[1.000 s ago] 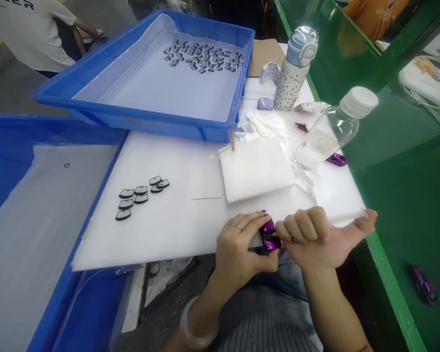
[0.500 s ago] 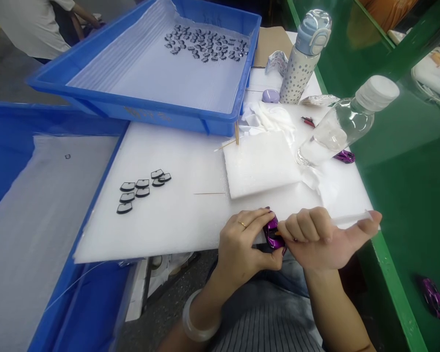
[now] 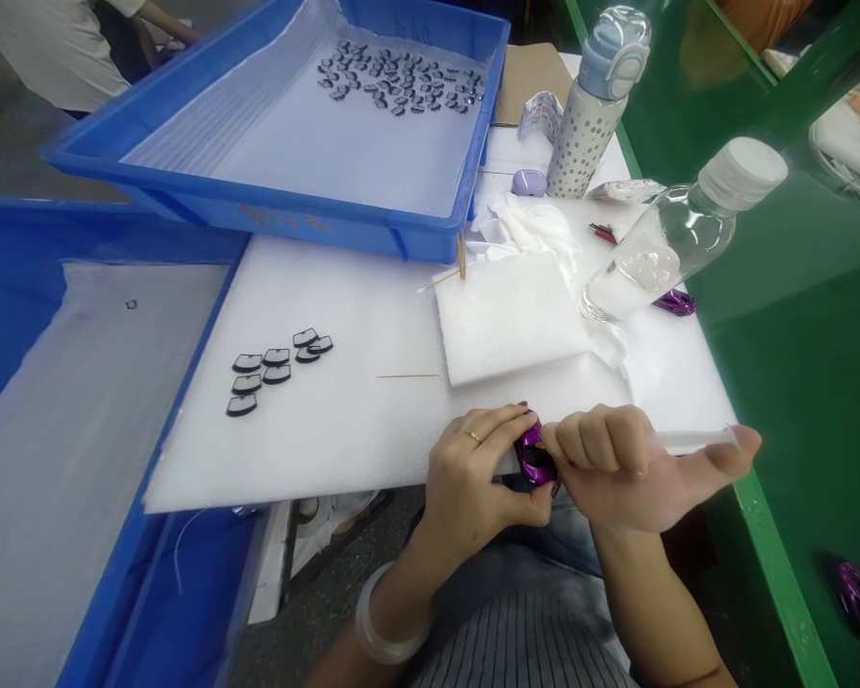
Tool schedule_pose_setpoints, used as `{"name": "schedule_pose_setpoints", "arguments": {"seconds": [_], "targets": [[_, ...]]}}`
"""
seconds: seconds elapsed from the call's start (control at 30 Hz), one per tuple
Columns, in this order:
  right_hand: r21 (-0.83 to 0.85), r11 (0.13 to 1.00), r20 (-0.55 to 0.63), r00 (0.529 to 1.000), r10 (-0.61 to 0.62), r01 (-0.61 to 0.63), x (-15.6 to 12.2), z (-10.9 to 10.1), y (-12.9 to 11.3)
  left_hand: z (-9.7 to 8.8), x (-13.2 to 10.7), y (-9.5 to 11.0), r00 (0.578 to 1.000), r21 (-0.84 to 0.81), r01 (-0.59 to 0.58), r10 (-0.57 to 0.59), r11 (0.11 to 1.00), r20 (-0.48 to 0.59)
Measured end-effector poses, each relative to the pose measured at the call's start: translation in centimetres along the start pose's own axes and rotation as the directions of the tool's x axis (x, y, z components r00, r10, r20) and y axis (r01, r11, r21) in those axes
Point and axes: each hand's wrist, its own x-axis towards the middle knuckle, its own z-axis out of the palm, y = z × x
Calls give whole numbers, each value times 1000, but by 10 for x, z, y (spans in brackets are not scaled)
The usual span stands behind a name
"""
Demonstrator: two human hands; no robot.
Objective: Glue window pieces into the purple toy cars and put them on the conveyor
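Note:
My left hand [image 3: 473, 478] pinches a small purple toy car [image 3: 534, 459] at the near edge of a white foam sheet [image 3: 358, 411]. My right hand [image 3: 631, 468] is curled, its fingertips pressed against the car's top, and a thin clear syringe-like tube [image 3: 695, 440] lies across its thumb. Several black-rimmed window pieces [image 3: 276, 368] lie in a loose group on the foam to the left. A thin wooden stick [image 3: 407, 376] rests on the foam just above my hands.
A blue tray [image 3: 430, 239] at the back holds many more window pieces [image 3: 401, 86]. A folded foam pad [image 3: 508, 320], clear bottle [image 3: 677, 234], dotted flask [image 3: 591, 115], and another purple car [image 3: 674, 303] stand right. A third car [image 3: 858, 597] lies on the green surface.
The view shifted slightly. My hands stay together on the purple car, with the right fingertips pressing a little further onto it.

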Motion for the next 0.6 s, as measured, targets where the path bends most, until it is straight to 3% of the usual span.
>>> {"name": "schedule_pose_setpoints", "arguments": {"seconds": [0.23, 0.6], "targets": [[-87, 996, 27, 1000, 10, -8, -9, 8, -2, 2, 0, 0, 1000, 9, -7, 7, 1000, -29], [-289, 954, -74, 996, 53, -72, -21, 18, -14, 4, -1, 1, 999, 31, -8, 9, 999, -43]]}}
